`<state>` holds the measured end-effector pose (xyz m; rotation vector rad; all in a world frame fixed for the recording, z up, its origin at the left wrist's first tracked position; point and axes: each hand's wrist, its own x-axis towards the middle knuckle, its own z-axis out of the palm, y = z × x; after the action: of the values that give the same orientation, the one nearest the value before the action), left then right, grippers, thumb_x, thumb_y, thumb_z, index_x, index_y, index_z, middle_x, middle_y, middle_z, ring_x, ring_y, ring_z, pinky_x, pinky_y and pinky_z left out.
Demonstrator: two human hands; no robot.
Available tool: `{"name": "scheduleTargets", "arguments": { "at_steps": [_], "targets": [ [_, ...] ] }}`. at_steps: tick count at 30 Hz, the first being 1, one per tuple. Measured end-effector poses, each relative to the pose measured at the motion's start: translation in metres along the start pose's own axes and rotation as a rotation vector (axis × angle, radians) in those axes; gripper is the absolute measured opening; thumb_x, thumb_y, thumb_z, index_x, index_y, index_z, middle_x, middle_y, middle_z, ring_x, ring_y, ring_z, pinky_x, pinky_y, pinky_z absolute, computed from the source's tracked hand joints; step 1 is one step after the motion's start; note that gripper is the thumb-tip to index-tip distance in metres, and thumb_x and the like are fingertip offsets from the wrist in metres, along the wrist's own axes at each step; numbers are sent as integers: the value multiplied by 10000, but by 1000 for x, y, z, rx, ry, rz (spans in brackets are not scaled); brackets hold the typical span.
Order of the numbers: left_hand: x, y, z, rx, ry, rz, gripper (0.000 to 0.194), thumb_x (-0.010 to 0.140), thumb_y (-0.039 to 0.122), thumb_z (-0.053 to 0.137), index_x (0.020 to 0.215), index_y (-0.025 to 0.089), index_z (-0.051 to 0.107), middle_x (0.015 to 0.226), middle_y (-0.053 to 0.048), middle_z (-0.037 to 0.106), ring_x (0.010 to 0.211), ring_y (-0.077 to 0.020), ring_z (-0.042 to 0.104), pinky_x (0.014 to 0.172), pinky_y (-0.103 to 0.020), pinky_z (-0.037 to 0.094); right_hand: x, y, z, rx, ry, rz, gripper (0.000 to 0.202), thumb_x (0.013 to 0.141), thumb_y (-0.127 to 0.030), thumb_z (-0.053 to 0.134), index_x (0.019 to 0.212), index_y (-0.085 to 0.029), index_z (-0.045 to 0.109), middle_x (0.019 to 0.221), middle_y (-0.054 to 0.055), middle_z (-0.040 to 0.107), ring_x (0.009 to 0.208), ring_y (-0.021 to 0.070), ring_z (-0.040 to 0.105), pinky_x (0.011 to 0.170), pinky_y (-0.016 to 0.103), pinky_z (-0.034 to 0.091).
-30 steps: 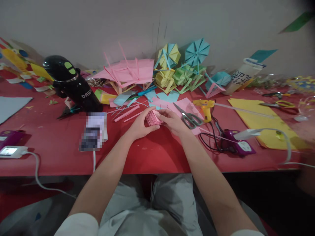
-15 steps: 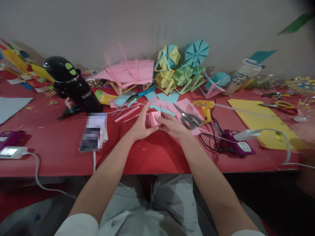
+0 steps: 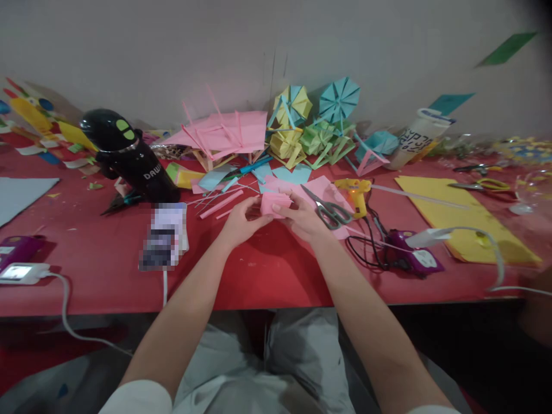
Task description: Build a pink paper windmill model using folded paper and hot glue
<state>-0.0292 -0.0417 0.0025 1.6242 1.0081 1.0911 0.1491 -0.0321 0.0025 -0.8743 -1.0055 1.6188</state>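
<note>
Between both hands (image 3: pixel 237 223), pink paper stack (image 3: pixel 275 203), seemingly turned since earlier

From the pink paper stack (image 3: pixel 275 204), the bare bench (image 3: pixel 254 282) at 6 o'clock leaves a way through between the forearms (image 3: pixel 192 290), but the phone (image 3: pixel 166 234) blocks 9 o'clock, the black bottle (image 3: pixel 135 160) 10, the pink paper canopy (image 3: pixel 250 129) 11, the scissors (image 3: pixel 324 208) and glue gun (image 3: pixel 359 194) 3, and the cabled purple socket block (image 3: pixel 409 259) 4.
</note>
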Motion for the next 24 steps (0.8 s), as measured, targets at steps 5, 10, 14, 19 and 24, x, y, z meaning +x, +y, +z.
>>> {"name": "scheduleTargets", "arguments": {
  "at_steps": [5,10,14,19,24],
  "targets": [
    [3,2,-4,69,65,11,324,720,347,761,964,154,671,1007,-85,733,905,-209,689,868,-376,557,1,2,0,-138,-76,-86,479,617,-355,869,1036,-250,664,1084,40,684,1029,211,632,931,388,519],
    [4,3,-6,86,79,10,253,685,248,726,920,162,688,936,-55,741,878,-204,680,833,-353,546,0,-2,-2,-310,-85,-189,522,633,-375,863,1103,-254,671,1169,57,674,1105,226,611,1009,408,475],
    [3,4,-6,131,74,-17,213,663,177,668,874,173,701,859,-20,725,823,-191,658,786,-336,535,-1,-5,-1,-357,-128,-177,502,656,-399,844,1106,-252,677,1157,60,687,1096,223,620,996,403,476],
    [2,4,-7,141,91,-6,198,668,164,635,862,171,674,908,-32,707,868,-199,656,817,-352,544,-3,-5,0,-362,-119,-173,355,684,-415,822,945,-222,678,975,42,701,892,180,639,875,369,509],
    [3,2,-6,38,107,-6,350,713,341,735,995,161,632,1017,-82,720,926,-217,679,827,-366,554,-1,-4,-1,-377,-72,-202,343,677,-426,829,882,-217,648,921,25,669,857,165,621,855,354,511]
  ]
}}
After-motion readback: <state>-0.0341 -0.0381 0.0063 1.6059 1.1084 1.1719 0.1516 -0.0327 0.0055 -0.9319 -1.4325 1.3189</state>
